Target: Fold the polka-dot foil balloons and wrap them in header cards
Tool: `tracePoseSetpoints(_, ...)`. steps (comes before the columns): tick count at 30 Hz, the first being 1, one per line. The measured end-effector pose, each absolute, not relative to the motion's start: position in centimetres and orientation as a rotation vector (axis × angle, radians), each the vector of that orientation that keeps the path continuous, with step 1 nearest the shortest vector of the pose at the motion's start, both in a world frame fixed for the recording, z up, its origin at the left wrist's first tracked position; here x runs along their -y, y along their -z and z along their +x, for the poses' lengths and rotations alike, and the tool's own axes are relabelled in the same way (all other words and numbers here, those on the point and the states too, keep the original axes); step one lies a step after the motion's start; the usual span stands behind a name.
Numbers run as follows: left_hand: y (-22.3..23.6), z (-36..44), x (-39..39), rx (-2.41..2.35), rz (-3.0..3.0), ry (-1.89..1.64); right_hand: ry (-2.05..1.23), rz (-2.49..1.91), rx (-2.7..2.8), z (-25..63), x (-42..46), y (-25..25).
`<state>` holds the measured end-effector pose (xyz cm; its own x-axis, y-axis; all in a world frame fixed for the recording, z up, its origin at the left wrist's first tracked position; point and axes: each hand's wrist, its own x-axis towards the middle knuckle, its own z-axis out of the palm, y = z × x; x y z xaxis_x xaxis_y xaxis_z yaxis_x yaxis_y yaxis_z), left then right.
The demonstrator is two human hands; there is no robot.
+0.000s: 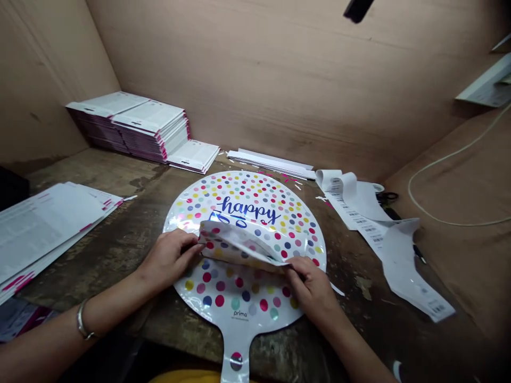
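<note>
A flat, round foil balloon [235, 186] lies on the table in front of me. It is white with coloured dots, has "happy" in dark blue, and its tail points toward me. Across its middle stands a folded dotted piece [233, 252], partly raised, with a slit-like gap along its top; I cannot tell whether it is separate or a fold of the balloon. My left hand [170, 260] pinches its left end between thumb and fingers. At the right end, my right hand [309, 284] pinches it too. The lettering below "happy" is mostly hidden.
Stacked printed cards [147, 117] stand at the back left, and more flat cards [48, 229] lie at the left. White strips [271, 164] rest by the back wall. A curling roll of barcode labels [371, 234] and dark-handled scissors [387, 197] are on the right.
</note>
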<state>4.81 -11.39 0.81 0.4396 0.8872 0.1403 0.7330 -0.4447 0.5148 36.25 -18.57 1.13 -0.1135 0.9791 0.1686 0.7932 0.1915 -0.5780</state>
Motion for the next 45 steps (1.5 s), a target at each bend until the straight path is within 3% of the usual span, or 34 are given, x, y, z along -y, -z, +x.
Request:
tracePoseSetpoints(9,-1.5,7.2,11.0,-1.683,2.163,-0.473,-0.251,-2.184,1.909,34.0,17.4,-1.8)
tracePoseSetpoints(17,-3.3,8.0,10.6,-1.655,2.564,-0.169,-0.291,-2.304,1.845,33.8,17.2,-2.4)
tracePoseSetpoints(21,-3.1,10.4,10.2,-1.243,2.925,-0.349,-0.264,-2.295,1.904,33.5,17.2,-2.7)
tracePoseSetpoints(24,-1.4,12.1,9.5,-0.962,2.902,-0.287,-0.252,-2.285,1.957,33.5,17.3,-2.8)
tracePoseSetpoints(34,0.5,12.7,9.0,-1.123,2.792,-0.092,0.058,-2.631,1.744,39.5,17.0,-4.2)
tracePoseSetpoints(38,0.6,12.9,8.9,-1.141,2.802,-0.092,-0.165,-2.198,1.893,38.8,18.0,-5.2)
tracePoseSetpoints(43,0.6,12.9,8.9,-1.133,2.791,-0.056,-0.646,-2.177,1.918,39.1,18.6,-4.2)
tracePoseSetpoints(45,0.5,12.9,8.9,-1.137,2.795,-0.072,-0.647,-2.193,1.988,40.2,18.9,-4.1)
